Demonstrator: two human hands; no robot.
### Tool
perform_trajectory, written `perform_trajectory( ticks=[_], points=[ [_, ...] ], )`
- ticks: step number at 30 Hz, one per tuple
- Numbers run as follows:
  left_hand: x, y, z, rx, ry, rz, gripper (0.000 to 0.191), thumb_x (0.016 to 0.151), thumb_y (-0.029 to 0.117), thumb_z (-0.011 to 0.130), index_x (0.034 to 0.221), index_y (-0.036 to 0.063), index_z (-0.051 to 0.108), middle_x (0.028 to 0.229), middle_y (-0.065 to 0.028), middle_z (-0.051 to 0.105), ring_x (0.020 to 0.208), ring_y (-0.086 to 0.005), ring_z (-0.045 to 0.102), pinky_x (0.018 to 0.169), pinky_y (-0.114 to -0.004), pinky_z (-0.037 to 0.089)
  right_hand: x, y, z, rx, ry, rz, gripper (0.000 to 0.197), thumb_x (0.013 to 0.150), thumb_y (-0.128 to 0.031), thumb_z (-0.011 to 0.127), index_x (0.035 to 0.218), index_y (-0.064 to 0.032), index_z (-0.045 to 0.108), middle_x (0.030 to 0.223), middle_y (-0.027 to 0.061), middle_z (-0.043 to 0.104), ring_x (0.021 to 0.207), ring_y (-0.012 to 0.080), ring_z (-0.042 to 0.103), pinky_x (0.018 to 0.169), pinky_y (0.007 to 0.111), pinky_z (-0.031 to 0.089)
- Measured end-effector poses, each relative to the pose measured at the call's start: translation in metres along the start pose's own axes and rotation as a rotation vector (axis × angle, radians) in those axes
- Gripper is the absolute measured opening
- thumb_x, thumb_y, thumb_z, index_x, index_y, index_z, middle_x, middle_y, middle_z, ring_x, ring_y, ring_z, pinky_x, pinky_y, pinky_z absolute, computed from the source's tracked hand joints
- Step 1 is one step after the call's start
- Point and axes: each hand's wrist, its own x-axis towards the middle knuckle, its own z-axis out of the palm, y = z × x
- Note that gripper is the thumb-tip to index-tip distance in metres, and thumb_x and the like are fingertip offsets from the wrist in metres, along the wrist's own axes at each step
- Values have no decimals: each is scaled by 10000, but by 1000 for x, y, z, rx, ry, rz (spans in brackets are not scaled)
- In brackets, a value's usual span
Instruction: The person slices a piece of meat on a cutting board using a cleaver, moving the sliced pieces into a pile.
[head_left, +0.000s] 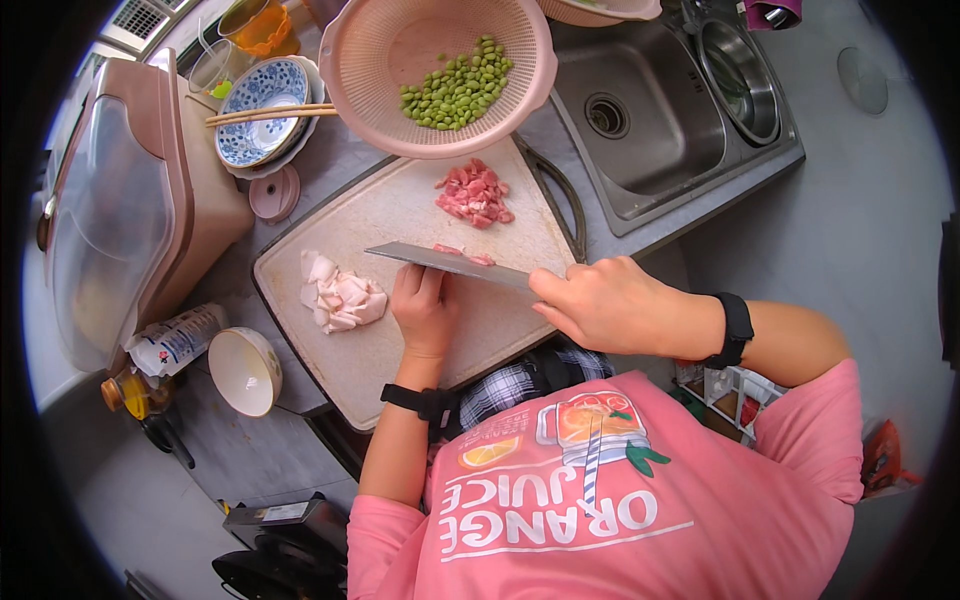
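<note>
My right hand (611, 304) is closed around the handle of a cleaver (450, 262), whose broad blade points left over a plastic cutting board (360, 202). Just below the blade is my left hand (426, 311), fingertips against or close to the blade; whether they press on meat is hidden. Small strips of pink meat (481, 259) lie along the blade's far side. Farther up the board sits a pile of diced red meat (476, 195). Left of my left hand lies a heap of pale, fatty pieces (341, 296).
A pink colander (367, 45) with green beans overlaps the board's far edge. Chopsticks (270, 113) rest across blue-and-white bowls (262, 135) at its left. A steel sink (652, 150) is at the right; an empty white bowl (244, 371) and a lidded box (112, 225) stand left.
</note>
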Motion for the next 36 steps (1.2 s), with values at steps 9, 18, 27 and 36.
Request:
perform_trajectory(
  ticks=[9,18,27,36],
  points=[
    [4,1,3,-9,34,82,213,715,-11,645,920,38,675,884,-137,638,811,-339,607,714,-401,503,46,0,40,54,108,-44,220,894,-234,569,959,-46,475,616,177,610,576,380,627,509,474,506],
    [1,1,1,13,-51,37,141,721,6,640,856,47,647,901,-122,645,833,-320,600,726,-400,497,82,8,46,99,154,-71,265,872,-240,598,1028,-49,499,611,185,604,576,390,620,519,470,514],
    [9,8,-3,-110,8,42,130,777,-64,644,887,6,644,903,-129,655,786,-253,652,673,-323,525,6,49,25,183,148,98,224,897,-257,564,975,-69,471,658,200,617,627,432,611,554,517,495],
    [1,6,-4,-96,56,-45,173,744,-33,669,904,34,670,909,-122,658,783,-285,638,680,-344,520,9,10,17,85,144,22,217,890,-245,581,959,-67,477,624,171,602,585,391,618,510,466,505]
  ],
)
